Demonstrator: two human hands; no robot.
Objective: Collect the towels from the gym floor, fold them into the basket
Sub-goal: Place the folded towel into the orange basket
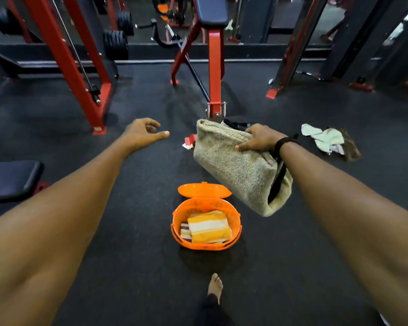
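My right hand (pixel 257 138) grips a folded grey-beige towel (pixel 233 168) by its upper edge; the towel hangs in the air above and to the right of the orange basket (pixel 178 228). The basket stands on the dark floor with its lid (pixel 204 190) tipped open at the back. Inside lies a folded yellow-and-white striped towel (pixel 209 227) over another striped one. My left hand (pixel 143 132) hovers to the left of the grey towel, fingers loosely curled, holding nothing. A crumpled white towel (pixel 323 137) lies on the floor at the right, beside a brown cloth (pixel 350 149).
A red bench frame (pixel 214 74) stands straight ahead behind the grey towel. Red rack legs (pixel 90 85) rise at the left, and a dark padded bench (pixel 12 177) is at the near left. My bare foot (pixel 214 287) is just behind the basket.
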